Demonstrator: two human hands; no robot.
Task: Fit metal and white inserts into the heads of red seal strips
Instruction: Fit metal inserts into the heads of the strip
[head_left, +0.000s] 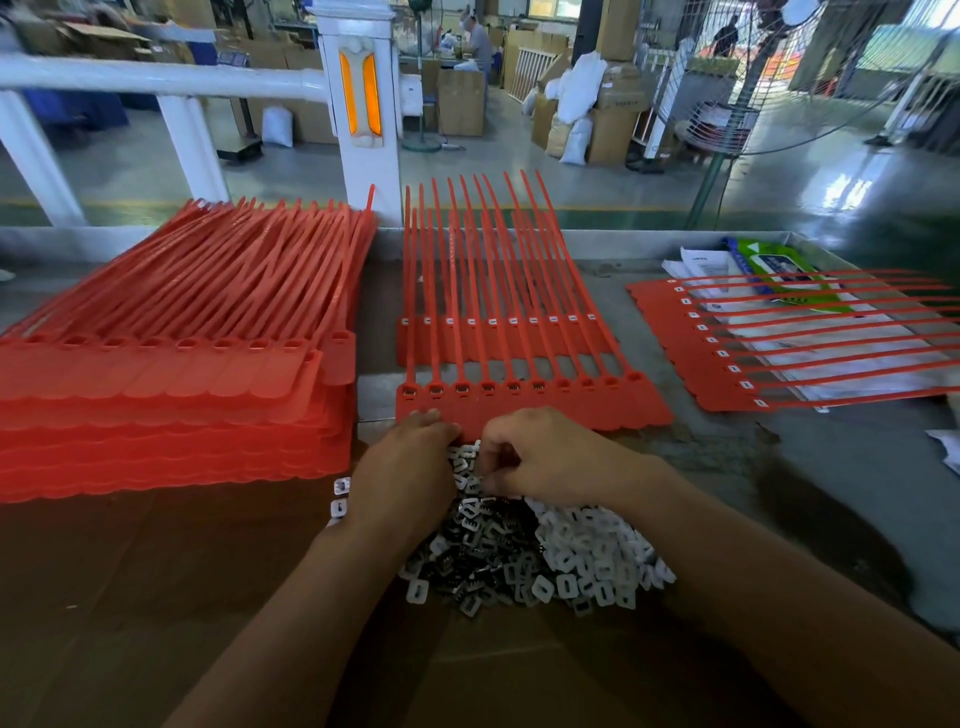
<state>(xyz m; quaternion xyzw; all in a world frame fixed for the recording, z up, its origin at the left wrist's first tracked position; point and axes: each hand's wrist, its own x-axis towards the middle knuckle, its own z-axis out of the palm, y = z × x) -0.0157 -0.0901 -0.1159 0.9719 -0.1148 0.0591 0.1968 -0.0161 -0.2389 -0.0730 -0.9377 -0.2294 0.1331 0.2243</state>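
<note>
Near edge of grey surface (727, 467): left hand (410, 467) and right hand (545, 457) close together in heap of metal and white plastic inserts (550, 566). The right pinches pieces; the left's grip is hidden. Step: picking. Next, likely: seat an insert squarely in an open head (635, 376) of the red plastic seal-strip sheet (571, 413), just beyond.

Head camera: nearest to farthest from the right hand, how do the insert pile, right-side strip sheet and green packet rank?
1. Insert pile, directly under the right hand.
2. Right-side strip sheet, off to the right.
3. Green packet, far right corner, behind that sheet.
</note>
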